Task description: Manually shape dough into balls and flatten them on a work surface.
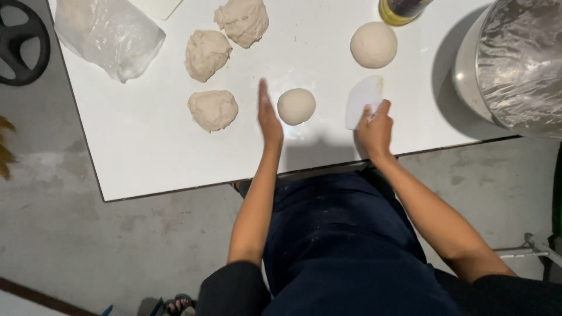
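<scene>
A small smooth dough ball point(296, 106) rests on the white table point(146, 146) between my hands. My left hand point(268, 117) stands on edge just left of the ball, fingers straight and together, holding nothing. My right hand point(375, 130) grips a white plastic dough scraper point(362, 98) by its lower edge, right of the ball. A larger smooth dough ball point(373, 44) lies farther back on the right. Three rough dough lumps sit to the left: one nearest point(212, 109), one behind it point(206, 54), one at the back point(242, 20).
A clear plastic bag point(108, 32) lies at the table's back left. A large metal bowl covered with film point(521, 61) stands at the right edge. A bottle of yellow liquid point(401, 9) is at the back. A black wheel point(17, 44) sits on the concrete floor.
</scene>
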